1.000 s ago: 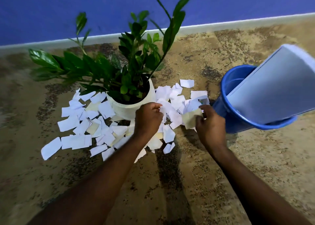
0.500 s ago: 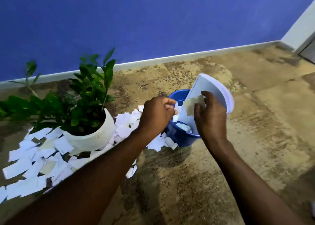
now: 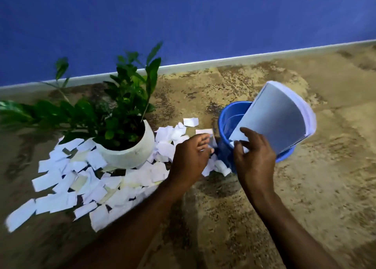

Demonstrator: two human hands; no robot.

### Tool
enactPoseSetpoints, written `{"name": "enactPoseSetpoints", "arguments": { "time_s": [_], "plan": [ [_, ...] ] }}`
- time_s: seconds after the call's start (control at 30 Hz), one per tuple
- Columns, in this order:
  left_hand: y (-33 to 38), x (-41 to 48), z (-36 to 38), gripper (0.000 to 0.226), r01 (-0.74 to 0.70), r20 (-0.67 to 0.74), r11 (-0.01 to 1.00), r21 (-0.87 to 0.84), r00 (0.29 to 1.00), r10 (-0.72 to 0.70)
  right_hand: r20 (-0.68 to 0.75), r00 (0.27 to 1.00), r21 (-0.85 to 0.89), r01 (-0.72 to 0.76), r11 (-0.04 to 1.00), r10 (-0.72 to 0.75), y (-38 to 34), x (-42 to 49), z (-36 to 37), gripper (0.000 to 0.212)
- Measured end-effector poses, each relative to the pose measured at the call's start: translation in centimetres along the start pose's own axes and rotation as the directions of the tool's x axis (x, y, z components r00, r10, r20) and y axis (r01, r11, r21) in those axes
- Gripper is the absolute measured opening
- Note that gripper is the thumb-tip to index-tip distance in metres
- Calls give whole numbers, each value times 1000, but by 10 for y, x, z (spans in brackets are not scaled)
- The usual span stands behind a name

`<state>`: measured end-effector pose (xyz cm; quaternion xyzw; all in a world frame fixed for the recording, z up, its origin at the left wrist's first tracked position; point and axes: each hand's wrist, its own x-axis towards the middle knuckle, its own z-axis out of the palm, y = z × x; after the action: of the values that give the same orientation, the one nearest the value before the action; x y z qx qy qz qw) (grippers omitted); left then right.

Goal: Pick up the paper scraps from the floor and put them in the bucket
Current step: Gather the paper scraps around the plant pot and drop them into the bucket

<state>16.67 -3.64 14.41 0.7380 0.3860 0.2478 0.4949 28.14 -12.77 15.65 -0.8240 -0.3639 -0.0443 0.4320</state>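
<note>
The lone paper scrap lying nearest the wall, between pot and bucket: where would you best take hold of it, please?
Probably pinch the paper scrap by its right edge, coming down from above on the bucket side: it lies flat on the floor, and the plant pot crowds its left.

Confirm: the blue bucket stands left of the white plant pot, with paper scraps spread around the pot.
Not quite: the head view shows the blue bucket right of the white plant pot, not left. The paper scraps do lie spread around the pot.
</note>
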Motion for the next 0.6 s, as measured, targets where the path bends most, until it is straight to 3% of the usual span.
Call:
{"name": "enactPoseSetpoints", "arguments": {
  "time_s": [0.17, 0.37, 0.5, 0.6],
  "plan": [
    [-70, -32, -28, 32, 128, -125, 975, 180, 986, -107, 261, 965, 29, 2, 1000, -10, 1, -38, 43, 23],
    [-147, -63, -50, 40, 368, -128, 858, 358, 930, -345, 617, 787, -43, 53, 998, -16, 24, -99, 108, 25],
    [-171, -68, -51, 57, 427, -50, 770, 475, 886, -461, 718, 691, -101, -20, 995, 87, 37, -126, 142, 45],
    [-182, -68, -44, 72, 338, 28, 682, 649, 885, -465, 715, 694, -121, 8, 993, 82, 44, -133, 161, 58]
  ]
}}
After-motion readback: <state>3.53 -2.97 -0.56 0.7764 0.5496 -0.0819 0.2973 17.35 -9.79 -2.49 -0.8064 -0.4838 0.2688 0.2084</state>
